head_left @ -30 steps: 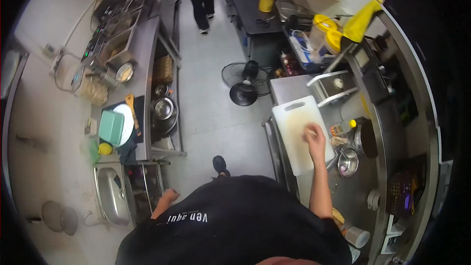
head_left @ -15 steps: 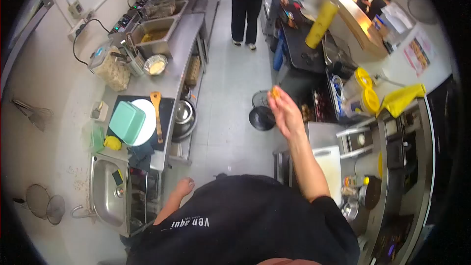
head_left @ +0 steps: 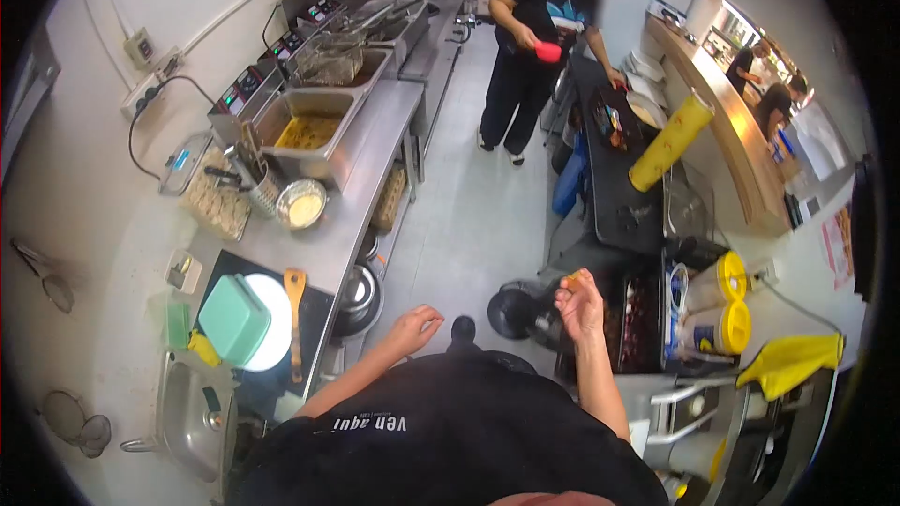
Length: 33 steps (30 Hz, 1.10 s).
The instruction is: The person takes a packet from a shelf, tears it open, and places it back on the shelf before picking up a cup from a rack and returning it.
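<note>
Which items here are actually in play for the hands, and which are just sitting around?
In play:
- right hand, raised, pinching a small orange piece
- left hand, open, holding nothing

Lying about:
- teal container on a white plate
- wooden spatula
- fryer
- yellow-lidded tubs
- yellow cloth
- sink

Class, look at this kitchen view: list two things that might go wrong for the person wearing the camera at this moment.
1. The right hand pinches a small orange morsel by the fingertips over open floor, above the floor fan; a slip would likely drop it there.
2. A co-worker holding a red object stands in the narrow aisle ahead, beside the fryers; moving forward could mean a bump near hot oil. The left hand hangs empty.
</note>
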Tool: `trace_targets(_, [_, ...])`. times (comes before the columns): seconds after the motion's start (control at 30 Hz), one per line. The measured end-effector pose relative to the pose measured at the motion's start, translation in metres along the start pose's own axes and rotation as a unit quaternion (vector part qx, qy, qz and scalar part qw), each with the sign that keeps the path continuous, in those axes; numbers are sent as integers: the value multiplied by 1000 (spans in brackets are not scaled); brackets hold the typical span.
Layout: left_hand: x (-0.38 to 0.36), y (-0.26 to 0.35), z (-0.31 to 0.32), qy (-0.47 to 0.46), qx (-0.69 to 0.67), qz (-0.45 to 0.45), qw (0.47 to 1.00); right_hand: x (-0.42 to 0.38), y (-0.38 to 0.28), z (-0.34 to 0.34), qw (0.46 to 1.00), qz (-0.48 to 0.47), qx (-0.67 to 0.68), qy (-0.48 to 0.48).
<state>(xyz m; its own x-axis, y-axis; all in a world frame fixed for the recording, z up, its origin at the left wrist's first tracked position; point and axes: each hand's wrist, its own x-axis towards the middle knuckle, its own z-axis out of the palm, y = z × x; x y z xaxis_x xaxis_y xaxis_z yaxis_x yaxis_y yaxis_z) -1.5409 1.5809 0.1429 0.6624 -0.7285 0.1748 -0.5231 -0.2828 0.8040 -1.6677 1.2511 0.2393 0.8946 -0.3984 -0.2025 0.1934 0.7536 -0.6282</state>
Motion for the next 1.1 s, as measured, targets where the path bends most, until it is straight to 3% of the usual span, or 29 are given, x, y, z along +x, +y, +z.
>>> trace_targets(0.17, [112,-7,-58,67,66,-31,995,157,-70,11,993,7,-54,101])
trace_targets(0.27, [168,-13,-90,125,131,-20,983,254,-91,29,993,70,-36,90])
trace_targets(0.33, [204,-15,-97,237,125,-51,962,315,-93,49,994,103,-22,43])
trace_targets(0.43, [244,-33,-89,260,104,-74,957,392,-80,100,987,146,-67,-25])
trace_targets(0.5, [272,-68,-82,262,109,-51,957,439,-66,131,964,151,-199,-88])
trace_targets(0.6, [344,-104,-99,268,45,-123,954,491,-43,172,948,161,-254,-100])
trace_targets(0.63, [372,-112,-108,264,44,-125,955,508,-38,177,947,174,-248,-110])
trace_targets(0.7, [436,-128,-127,345,12,-73,936,539,-37,187,951,175,-235,-103])
trace_targets(0.77, [481,-138,-142,320,-5,-93,943,577,-44,191,952,180,-229,-94])
trace_targets(0.83, [518,-152,-146,303,11,-94,948,621,-58,185,951,100,-278,-94])
trace_targets(0.87, [530,-161,-148,304,9,-97,948,642,-67,183,957,108,-261,-67])
trace_targets(0.93, [550,-178,-149,208,30,-104,972,686,-86,184,948,116,-297,-22])
trace_targets(1.0, [571,-195,-147,223,46,-101,969,730,-102,190,933,117,-340,-9])
trace_targets(1.07, [601,-217,-148,241,60,-98,964,783,-115,197,881,73,-464,-55])
trace_targets(1.1, [614,-228,-148,253,53,-125,958,814,-122,204,817,76,-566,-76])
